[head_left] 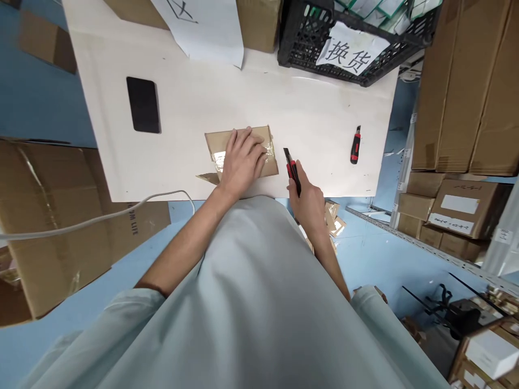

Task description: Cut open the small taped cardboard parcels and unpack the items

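Note:
A small flat cardboard box [219, 141] with clear tape on it lies near the front edge of the white table. My left hand [243, 159] rests on top of it with the fingers stretched out. At the box's left side a cardboard flap [208, 177] sticks out. My right hand [307, 197] is wrapped round a red and black utility knife [292, 172], just right of the box and apart from it. The knife's dark blade points away from me. Farther right, a second red and black utility knife [356, 146] lies on the table.
A black phone [144, 105] lies at the table's left. Along the back stand a black crate [308, 46] of small boxes and cardboard boxes with a paper sheet [211, 32]. A white cable [121, 214] crosses the front left. Cartons [458, 86] stack up on the right.

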The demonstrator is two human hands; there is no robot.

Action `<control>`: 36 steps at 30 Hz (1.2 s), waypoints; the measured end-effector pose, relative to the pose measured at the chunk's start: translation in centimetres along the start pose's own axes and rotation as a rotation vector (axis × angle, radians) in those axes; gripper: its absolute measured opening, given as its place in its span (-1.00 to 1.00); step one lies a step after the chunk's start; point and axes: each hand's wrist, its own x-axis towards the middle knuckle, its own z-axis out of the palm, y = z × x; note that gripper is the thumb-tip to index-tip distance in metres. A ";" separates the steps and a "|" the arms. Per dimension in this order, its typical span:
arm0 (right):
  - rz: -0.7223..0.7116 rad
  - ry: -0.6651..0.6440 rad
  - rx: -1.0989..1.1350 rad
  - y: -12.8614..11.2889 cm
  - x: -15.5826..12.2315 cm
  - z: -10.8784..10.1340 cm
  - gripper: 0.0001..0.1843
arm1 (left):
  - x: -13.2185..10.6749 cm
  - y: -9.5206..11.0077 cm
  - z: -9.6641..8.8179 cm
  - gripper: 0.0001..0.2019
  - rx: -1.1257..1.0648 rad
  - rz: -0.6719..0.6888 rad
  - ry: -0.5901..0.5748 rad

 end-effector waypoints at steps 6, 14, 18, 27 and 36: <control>0.017 -0.053 -0.140 -3.7 1.7 0.4 -0.27 | -0.3 -1.3 0.2 -0.66 -0.043 0.030 0.010; 0.094 -0.078 -0.318 -6.7 1.5 -0.2 -0.27 | -0.3 -1.2 0.6 -0.65 -0.124 0.051 0.029; 0.145 -0.085 -0.414 -7.8 1.4 0.1 -0.22 | -0.4 -1.4 0.8 -0.66 -0.152 0.075 0.040; 0.195 -0.086 -0.569 -10.2 1.6 1.4 -0.09 | -0.5 -1.8 1.6 -0.73 -0.169 0.100 0.028; 0.244 -0.033 -0.503 -10.1 0.6 1.6 -0.12 | -0.6 -1.3 1.4 -0.71 -0.173 0.053 -0.028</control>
